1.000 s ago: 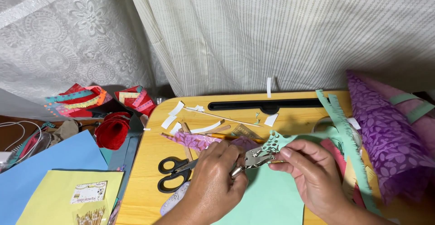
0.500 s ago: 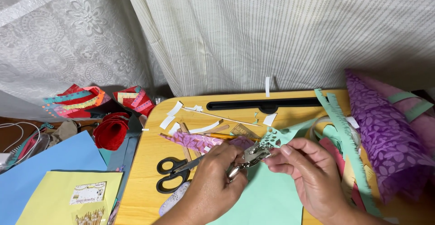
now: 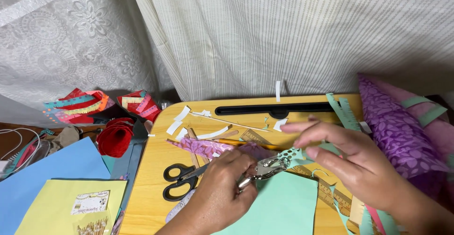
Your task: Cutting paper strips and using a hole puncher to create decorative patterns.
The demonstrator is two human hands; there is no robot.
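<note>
Blurred right hand (image 3: 350, 157); ruler (image 3: 331, 192) partly hidden.

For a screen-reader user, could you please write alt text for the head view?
A left hand squeezes a metal hole punch on a mint-green paper strip held by the right hand, above a wooden lap desk strewn with scissors and paper scraps.

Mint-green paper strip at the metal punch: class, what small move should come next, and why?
Probably slide the mint-green paper strip a little further through the small metal hole punch in the left hand: holes already dot its edge, and the right hand pinches it beside the punch.
</note>
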